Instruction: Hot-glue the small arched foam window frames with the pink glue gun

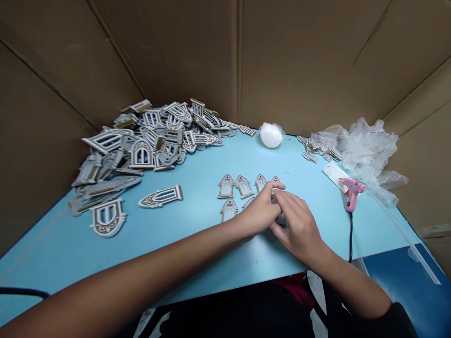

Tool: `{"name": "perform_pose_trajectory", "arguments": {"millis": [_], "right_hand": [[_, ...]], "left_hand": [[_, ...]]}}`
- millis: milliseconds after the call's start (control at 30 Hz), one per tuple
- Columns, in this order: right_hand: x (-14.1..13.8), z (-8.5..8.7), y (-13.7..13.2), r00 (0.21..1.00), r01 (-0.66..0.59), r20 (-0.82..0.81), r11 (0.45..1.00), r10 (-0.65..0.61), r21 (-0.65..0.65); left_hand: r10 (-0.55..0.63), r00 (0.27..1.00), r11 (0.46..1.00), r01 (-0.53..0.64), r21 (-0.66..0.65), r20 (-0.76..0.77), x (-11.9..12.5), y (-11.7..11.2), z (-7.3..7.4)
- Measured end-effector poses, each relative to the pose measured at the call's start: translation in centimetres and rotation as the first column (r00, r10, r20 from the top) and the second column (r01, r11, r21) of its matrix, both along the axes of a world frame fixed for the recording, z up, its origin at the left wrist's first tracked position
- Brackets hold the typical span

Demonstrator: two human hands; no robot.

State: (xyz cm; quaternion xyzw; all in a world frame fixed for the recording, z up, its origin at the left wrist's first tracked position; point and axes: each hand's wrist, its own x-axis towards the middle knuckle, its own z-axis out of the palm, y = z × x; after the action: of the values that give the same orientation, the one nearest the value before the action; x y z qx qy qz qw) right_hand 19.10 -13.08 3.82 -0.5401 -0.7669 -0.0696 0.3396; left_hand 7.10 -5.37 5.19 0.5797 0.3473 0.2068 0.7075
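Note:
My left hand [260, 211] and my right hand [299, 225] meet at the middle of the light blue table [197, 234]. Their fingers are pressed together over small grey arched window cut-outs, and what lies under them is hidden. A row of small window pieces [243, 186] lies just beyond my fingers, and one more window piece [229, 209] lies to the left of my left hand. The fingers of both hands are closed down on a piece I cannot make out.
A big heap of larger grey window cut-outs [141, 145] fills the table's left back. A loose long piece [160, 196] lies nearer. A white ball [271, 135], small parts [317, 148], crumpled plastic bags [366, 150] and a pink glue gun [351, 192] stand at the right. Cardboard walls surround the table.

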Motion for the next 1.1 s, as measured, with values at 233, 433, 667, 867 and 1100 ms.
{"name": "perform_pose_trajectory", "arguments": {"millis": [233, 433, 667, 867, 1100], "right_hand": [[2.7, -0.2, -1.3, 0.993, 0.111, 0.058, 0.990, -0.107, -0.084], [7.0, -1.1, -5.6, 0.979, 0.198, 0.065, 0.979, -0.195, -0.044], [11.5, -4.5, -9.2, 0.950, 0.313, -0.001, 0.950, -0.313, -0.003], [11.7, -4.9, -8.6, 0.985, 0.172, 0.042, 0.983, -0.169, -0.070], [9.3, -2.8, -5.0, 0.966, 0.044, 0.256, 0.941, 0.047, -0.337]], "left_hand": [[0.000, 0.878, 0.701, 0.341, 0.626, -0.478, 2.4, 5.0, 2.1], [0.204, 0.811, 0.571, 0.357, 0.739, -0.549, 6.0, 16.5, 3.9], [0.177, 0.790, 0.487, 0.447, 0.750, -0.587, 9.0, 24.9, 3.1], [0.090, 0.803, 0.437, 0.499, 0.748, -0.589, 9.0, 26.7, 2.6], [0.104, 0.898, 0.353, 0.369, 0.860, -0.428, 6.0, 22.6, 2.9]]}}
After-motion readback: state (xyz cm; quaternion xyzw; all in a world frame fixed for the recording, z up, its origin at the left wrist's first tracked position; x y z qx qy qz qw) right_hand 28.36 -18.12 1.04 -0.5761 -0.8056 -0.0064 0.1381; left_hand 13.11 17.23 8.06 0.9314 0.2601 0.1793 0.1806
